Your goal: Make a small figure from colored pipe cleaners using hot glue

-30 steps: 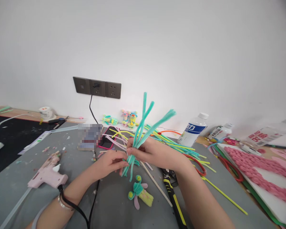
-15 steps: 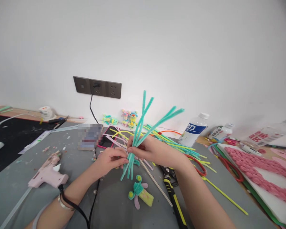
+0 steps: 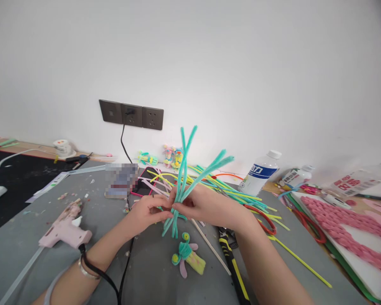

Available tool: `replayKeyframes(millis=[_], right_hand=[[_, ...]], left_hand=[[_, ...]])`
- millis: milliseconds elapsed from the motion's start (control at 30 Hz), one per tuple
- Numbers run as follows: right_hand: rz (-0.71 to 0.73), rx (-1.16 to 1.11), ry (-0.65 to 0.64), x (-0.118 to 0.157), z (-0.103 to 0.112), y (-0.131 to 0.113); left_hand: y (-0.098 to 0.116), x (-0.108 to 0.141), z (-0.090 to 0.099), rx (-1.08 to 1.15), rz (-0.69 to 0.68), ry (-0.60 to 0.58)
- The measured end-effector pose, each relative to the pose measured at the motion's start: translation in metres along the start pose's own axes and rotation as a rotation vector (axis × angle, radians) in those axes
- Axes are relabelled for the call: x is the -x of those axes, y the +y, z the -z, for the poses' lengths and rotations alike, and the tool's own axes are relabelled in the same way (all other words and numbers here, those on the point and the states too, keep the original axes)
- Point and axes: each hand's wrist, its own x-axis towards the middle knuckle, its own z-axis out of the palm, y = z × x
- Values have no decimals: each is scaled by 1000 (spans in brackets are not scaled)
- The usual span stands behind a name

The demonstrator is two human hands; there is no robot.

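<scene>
Several teal pipe cleaners (image 3: 184, 169) cross in a bunch above the middle of the table, their long ends fanning upward and short ends pointing down. My right hand (image 3: 193, 203) pinches the bunch at the crossing. Close beside it, my left hand (image 3: 155, 210) has its thumb and fingers closed on the lower part of the same pipe cleaners. Below both hands lies a small pipe-cleaner figure (image 3: 189, 256) with a teal head, yellow eyes, a yellow body and lilac limbs.
A pink hot glue gun (image 3: 65, 228) lies at left, its black cord running past my left forearm. Black-and-yellow pliers (image 3: 231, 262) lie near my right forearm. Loose pipe cleaners (image 3: 235, 192), a white bottle (image 3: 259, 173) and a phone (image 3: 146, 182) are behind. Pink braided work (image 3: 343, 231) is at right.
The teal bunch has turned a little, its upper ends shifting left. My left fingers have moved slightly up and in toward the crossing, nearer my right hand.
</scene>
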Motion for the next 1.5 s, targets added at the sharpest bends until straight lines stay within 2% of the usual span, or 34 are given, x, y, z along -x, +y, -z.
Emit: replayKeyframes(millis=[100, 233, 467, 767, 967, 1267, 1500], right_hand=[[3, -30, -10, -1, -1, 0], [-3, -47, -15, -1, -1, 1], [13, -44, -23, 0, 0, -1], [-61, 3, -40, -1, -4, 2], [-55, -8, -38, -2, -4, 4], [-69, -24, -38, -3, -4, 3], [-68, -62, -44, -2, -3, 3]], left_hand=[[3, 0, -1, 17, 13, -48], [2, 1, -2, -34, -40, -103], [-2, 4, -5, -182, -68, -69], [3, 6, -7, -138, -17, -52], [5, 6, -9, -172, -8, -36], [12, 7, -10, -427, -178, 12], [13, 8, -11, -444, -171, -7]])
